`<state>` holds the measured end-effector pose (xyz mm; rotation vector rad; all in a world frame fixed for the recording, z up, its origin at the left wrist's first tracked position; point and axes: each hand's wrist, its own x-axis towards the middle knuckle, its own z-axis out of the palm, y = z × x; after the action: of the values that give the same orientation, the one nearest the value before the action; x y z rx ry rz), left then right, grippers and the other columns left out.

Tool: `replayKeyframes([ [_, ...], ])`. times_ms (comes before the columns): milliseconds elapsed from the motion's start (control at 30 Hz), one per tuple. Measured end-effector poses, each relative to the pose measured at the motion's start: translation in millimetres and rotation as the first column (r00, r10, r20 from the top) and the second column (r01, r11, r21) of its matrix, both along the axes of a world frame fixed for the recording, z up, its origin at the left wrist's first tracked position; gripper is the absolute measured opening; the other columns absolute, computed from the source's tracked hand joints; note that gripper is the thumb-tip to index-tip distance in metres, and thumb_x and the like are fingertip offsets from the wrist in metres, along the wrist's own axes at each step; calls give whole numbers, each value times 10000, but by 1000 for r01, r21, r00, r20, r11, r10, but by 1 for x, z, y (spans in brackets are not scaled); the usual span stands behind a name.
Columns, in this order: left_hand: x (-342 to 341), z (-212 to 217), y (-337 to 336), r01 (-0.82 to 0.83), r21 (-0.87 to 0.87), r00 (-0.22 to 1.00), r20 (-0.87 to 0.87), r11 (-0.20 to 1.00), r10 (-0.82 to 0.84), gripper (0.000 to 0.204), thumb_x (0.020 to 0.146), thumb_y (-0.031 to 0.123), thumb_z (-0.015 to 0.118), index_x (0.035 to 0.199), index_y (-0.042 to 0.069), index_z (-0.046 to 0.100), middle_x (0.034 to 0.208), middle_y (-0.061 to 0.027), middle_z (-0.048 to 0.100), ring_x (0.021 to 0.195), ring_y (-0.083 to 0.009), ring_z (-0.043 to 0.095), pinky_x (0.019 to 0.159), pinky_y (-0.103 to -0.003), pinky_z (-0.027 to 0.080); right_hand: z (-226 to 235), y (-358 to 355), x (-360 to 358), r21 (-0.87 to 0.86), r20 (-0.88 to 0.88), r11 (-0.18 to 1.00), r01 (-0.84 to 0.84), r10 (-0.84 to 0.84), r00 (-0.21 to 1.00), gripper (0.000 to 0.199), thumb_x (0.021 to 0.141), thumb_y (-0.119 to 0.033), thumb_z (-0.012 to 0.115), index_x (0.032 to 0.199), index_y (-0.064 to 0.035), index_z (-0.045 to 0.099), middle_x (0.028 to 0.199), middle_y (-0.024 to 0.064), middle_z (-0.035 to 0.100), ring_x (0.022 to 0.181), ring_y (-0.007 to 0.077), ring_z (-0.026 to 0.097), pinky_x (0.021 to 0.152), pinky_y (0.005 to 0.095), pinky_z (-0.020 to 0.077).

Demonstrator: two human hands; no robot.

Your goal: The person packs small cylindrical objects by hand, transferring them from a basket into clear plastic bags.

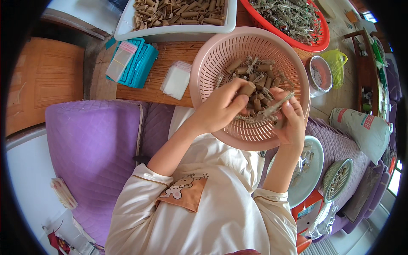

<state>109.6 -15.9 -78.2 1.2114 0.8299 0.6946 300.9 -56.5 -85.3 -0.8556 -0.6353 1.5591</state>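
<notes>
Purple quilted sofa, low wooden table, orange wooden door, daylight from window

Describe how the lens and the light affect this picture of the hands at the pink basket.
Head view: fisheye bends the table edge and blacks out the corners; even daylight, soft shadows; the pink basket, left hand and right hand are sharp; the window at the right rim glares white; things near the rim look squeezed.

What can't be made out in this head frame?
- Left hand: its grip on the brown roll is hidden by its own fingers.
- Right hand: palm side hidden; it holds a silvery strip.
- White tray: cut off by the top edge.
</notes>
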Motion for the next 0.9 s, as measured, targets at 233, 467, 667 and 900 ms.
replayKeyframes([
  [233, -17, -4, 3, -42, 391, 999, -11, 919, 50, 253, 861, 133, 533, 1083, 16, 501, 976, -41, 482, 883, -110, 483, 752, -231, 419, 6, 0, 3, -108, 565, 988, -111, 152, 811, 280, 781, 6, 548, 1060, -3, 535, 995, 76, 563, 770, 103, 525, 696, 213, 406],
  [467, -22, -2, -4, -54, 404, 998, 32, 913, 45, 257, 815, 116, 585, 1058, 36, 554, 961, -57, 500, 873, -140, 506, 747, -247, 433, 7, -6, -10, -18, 988, 901, -433, 84, 133, 593, 634, -166, 704, 1183, -126, 483, 1240, 167, 411, 1103, 354, 438, 929, 415, 346],
  [667, -30, -2, -9, -62, 418, 998, 22, 906, 59, 270, 800, 122, 603, 1052, 32, 564, 963, -66, 507, 877, -148, 513, 747, -243, 433, 19, -10, -15, -23, 824, 942, -336, 208, 527, 753, 652, -226, 728, 1295, -114, 352, 999, 115, 557, 935, 238, 544, 787, 347, 440],
  [900, -34, 3, -15, -136, 457, 988, -4, 879, 155, 296, 740, 105, 658, 1020, 50, 581, 901, -71, 575, 827, -169, 562, 719, -262, 451, 22, -13, -26, 151, 712, 987, -53, -71, 699, 486, 702, -148, 696, 1131, -40, 497, 787, 72, 573, 694, 140, 559, 635, 250, 448],
])
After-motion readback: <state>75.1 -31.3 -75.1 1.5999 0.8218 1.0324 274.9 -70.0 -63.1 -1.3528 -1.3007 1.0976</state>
